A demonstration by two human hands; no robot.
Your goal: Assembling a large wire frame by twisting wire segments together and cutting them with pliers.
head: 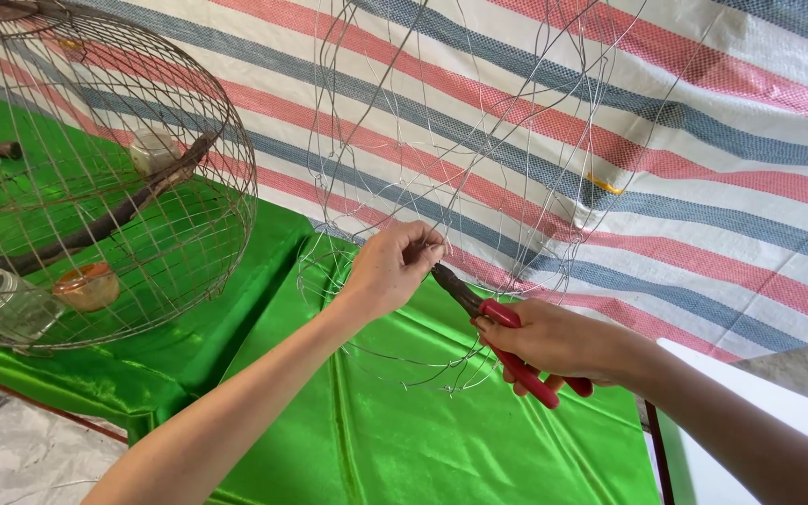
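Fingers (425, 251) of left hand (388, 271) pinching thin wire frame (441, 178), hanging above green cloth (376, 430); right hand (554, 341) closed around red-handled pliers (502, 337), tip at the pinch; domed wire cage (95, 168) at left, striped tarpaulin (703, 140) behind

Red-handled pliers (516, 351), green cloth (376, 440), striped tarp (703, 140).

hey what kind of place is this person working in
Likely a makeshift craft stall for wire birdcages: a finished cage on green cloth, a striped tarp behind, and red-handled pliers working an unfinished wire frame.
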